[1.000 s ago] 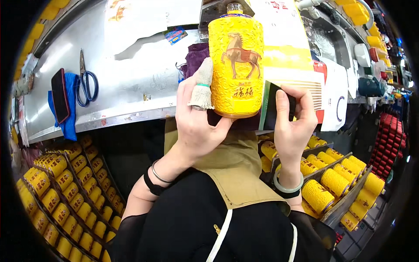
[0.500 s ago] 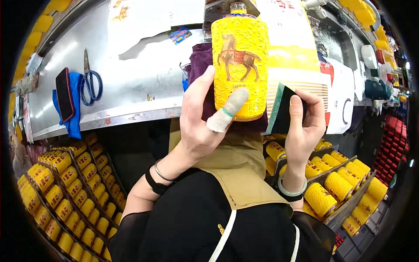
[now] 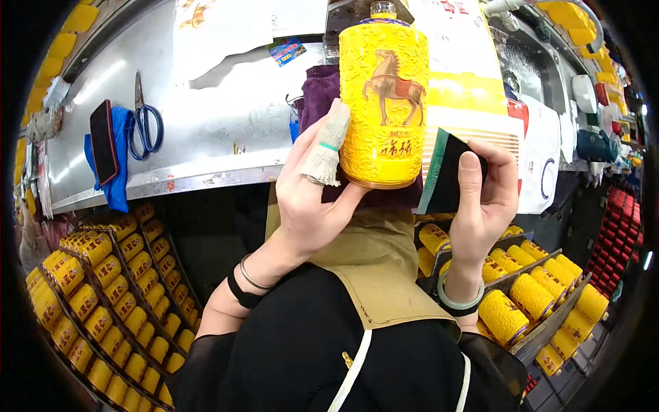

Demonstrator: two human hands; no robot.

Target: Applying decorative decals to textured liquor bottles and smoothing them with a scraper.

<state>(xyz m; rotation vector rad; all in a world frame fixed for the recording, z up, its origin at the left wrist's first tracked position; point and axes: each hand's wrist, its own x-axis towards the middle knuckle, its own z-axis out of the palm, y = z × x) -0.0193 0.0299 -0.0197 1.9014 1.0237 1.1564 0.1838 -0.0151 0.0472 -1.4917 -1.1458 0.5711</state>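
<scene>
Both hands hold: left hand (image 3: 312, 196) a yellow bottle (image 3: 383, 103), its base hidden.

I see a glossy yellow bottle (image 3: 383, 103), glazed like ceramic, with a finely embossed, rough-textured surface. The left hand (image 3: 317, 192) has a woven gauze wrap on one finger. The right hand (image 3: 480, 206) holds a matt black pad (image 3: 446, 173) with a green edge. The bench (image 3: 206, 123) behind is dull, scuffed sheet metal; a soft purple cloth (image 3: 317, 93) lies on it.
</scene>
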